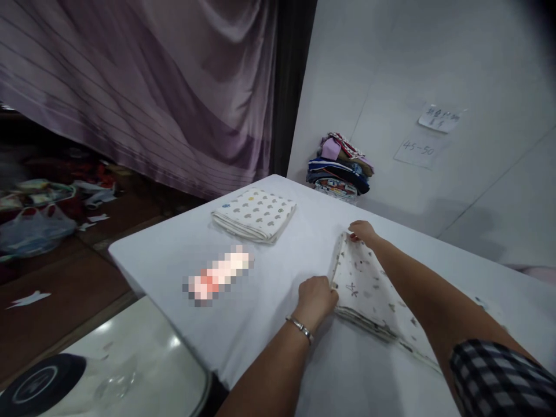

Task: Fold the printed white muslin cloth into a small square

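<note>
A white cloth with small brown prints (362,284) lies folded in layers on the white table, partly covered by my right forearm. My left hand (316,295), with a silver bracelet at the wrist, is closed on the cloth's near left corner. At the far left corner my right hand (362,231) pinches the same cloth. Farther left rests a second folded white cloth with grey prints (258,214), touched by neither hand.
The white table (174,255) bears a pixelated patch. A stack of folded clothes (339,168) stands by the wall, where paper notes (417,152) hang. A purple curtain (195,87) hangs behind. At lower left are a glossy pale surface (143,359) and plastic bags (37,229).
</note>
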Tool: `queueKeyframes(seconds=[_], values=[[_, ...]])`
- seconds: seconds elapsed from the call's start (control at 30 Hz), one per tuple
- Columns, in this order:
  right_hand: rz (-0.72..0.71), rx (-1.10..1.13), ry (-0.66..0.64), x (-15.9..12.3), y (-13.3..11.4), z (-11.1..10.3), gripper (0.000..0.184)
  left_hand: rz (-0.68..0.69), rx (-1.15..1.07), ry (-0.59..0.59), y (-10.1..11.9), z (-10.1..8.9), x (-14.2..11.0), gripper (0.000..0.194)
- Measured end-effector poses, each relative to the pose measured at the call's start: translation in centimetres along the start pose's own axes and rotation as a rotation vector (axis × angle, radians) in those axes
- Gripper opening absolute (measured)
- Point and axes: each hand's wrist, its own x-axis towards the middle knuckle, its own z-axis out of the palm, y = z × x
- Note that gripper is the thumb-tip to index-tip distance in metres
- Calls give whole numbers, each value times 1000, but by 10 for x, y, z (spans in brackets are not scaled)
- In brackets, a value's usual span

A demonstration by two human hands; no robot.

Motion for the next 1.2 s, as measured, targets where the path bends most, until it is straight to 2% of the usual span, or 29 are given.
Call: queueKeyframes(seconds=[0.1, 0.2, 0.3, 0.37, 0.5, 0.6, 0.73, 0.8, 0.9, 1.03, 1.2], values=[[-75, -39, 47, -27, 14, 0, 31, 1, -5, 9, 0, -2, -1, 37], [-183, -99, 36, -51, 15, 18, 38, 8, 2, 5, 0, -3, -1, 36], [-222, -158, -17, -59, 9, 40, 46, 11, 19, -1, 1, -4, -1, 36], [-214, -185, -36, -57, 4, 47, 50, 6, 33, -4, 1, -5, -1, 35], [-207, -199, -52, -60, 3, 37, 55, -8, 37, -12, 1, -7, 1, 32], [-225, -198, -39, -85, 7, 34, 57, -9, 28, -27, 1, -8, 3, 31], [-310, -180, -89, -121, 9, 44, 57, -1, 24, -43, 0, -7, 5, 31], [-323, -157, -122, -128, 7, 45, 58, -2, 28, -52, -1, -8, 6, 31], [-297, -120, -151, -134, 8, 35, 61, -2, 37, -65, -1, -9, 6, 28], [-344, -85, -118, -166, 27, 17, 66, 19, 29, -63, -3, -10, 6, 26], [-368, -168, -188, -213, 51, 17, 66, 32, 13, -54, -3, -12, 7, 28]])
